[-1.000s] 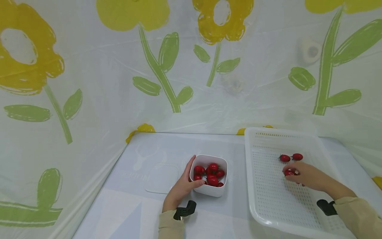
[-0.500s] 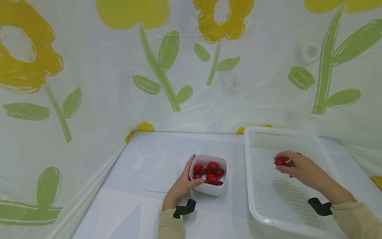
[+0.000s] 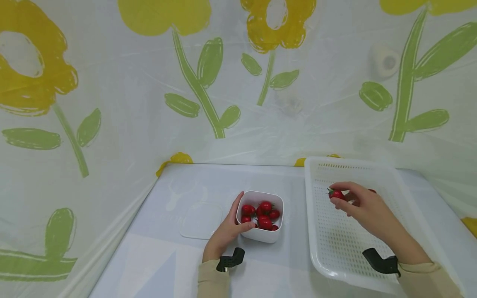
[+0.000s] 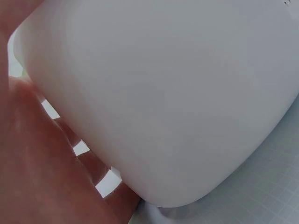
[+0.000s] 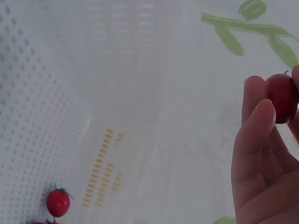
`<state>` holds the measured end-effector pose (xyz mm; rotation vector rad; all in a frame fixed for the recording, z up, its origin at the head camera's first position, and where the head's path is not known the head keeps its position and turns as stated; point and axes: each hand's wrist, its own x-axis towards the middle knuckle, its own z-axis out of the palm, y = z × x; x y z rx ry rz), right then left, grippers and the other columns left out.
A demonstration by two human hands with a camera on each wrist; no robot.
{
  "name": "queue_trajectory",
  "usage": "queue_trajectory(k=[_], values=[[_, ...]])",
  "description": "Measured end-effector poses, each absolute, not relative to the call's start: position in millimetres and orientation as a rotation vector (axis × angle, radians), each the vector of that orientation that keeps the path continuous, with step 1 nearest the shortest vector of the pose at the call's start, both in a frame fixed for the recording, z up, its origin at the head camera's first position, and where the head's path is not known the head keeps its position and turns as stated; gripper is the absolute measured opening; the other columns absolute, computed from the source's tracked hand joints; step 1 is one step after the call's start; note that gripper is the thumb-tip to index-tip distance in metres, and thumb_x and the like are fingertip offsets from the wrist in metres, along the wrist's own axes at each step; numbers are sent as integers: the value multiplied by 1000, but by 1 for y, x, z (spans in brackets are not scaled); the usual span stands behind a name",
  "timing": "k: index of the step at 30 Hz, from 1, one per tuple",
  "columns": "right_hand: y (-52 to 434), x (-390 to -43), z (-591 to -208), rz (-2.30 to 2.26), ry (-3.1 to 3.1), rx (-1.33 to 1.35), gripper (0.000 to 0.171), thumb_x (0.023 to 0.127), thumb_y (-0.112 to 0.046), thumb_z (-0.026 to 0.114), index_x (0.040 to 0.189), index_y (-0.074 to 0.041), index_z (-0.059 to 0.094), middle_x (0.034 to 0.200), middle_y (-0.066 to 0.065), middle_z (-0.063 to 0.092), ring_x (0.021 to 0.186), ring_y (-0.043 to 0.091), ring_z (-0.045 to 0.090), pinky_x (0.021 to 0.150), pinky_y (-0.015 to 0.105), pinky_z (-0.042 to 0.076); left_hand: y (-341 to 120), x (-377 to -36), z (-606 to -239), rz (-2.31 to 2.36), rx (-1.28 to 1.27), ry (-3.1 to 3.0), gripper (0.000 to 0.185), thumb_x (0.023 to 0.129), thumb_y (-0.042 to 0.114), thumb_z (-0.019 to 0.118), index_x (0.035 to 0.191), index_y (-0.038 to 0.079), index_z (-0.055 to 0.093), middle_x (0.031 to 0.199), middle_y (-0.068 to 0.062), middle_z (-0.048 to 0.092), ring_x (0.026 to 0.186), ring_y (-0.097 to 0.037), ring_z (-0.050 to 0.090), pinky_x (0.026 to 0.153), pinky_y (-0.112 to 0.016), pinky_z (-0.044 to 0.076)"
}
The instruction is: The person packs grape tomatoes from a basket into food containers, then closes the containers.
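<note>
Pinching a cherry tomato [image 3: 336, 193] above the white basket [image 3: 387, 176], the right hand [image 3: 359, 203] sits right of frame centre — the white bowl [image 3: 261, 236], clasped by the left hand [image 3: 223, 236], lies to its lower left

lid [image 3: 201, 220] left of bowl [image 3: 262, 238] | tomatoes [image 3: 262, 215] in bowl | basket [image 3: 337, 256] right of bowl

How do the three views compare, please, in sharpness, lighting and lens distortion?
Head view: even, soft light, sharp throughout, wide-angle bending at the edges. Left wrist view: filled by the white container, too close, featureless blur. Right wrist view: the cherry tomato in the right hand is soft, the perforated basket hazy.
</note>
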<state>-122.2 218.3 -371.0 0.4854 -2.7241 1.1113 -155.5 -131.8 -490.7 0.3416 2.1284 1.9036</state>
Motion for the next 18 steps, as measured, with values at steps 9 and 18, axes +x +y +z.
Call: queue_trajectory(k=[9, 18], values=[[188, -109, -364, 1247, -2602, 431, 30, 87, -28, 57, 116, -24, 53, 87, -6, 58, 64, 10, 58, 57, 26, 47, -132, -155, -489, 1891, 328, 2120, 80, 79, 27, 66, 134, 53, 14, 138, 12, 23, 128, -17, 18, 99, -53, 24], [161, -98, -363, 1524, -2434, 390, 33, 91, -20, 52, 124, -23, 48, 87, 4, 61, 67, 16, 58, 60, 26, 45, -129, -142, -460, 1863, 332, 2101, 86, 78, 31, 67, 142, 37, 9, 144, 1, 18, 130, -21, 15, 100, -53, 23]])
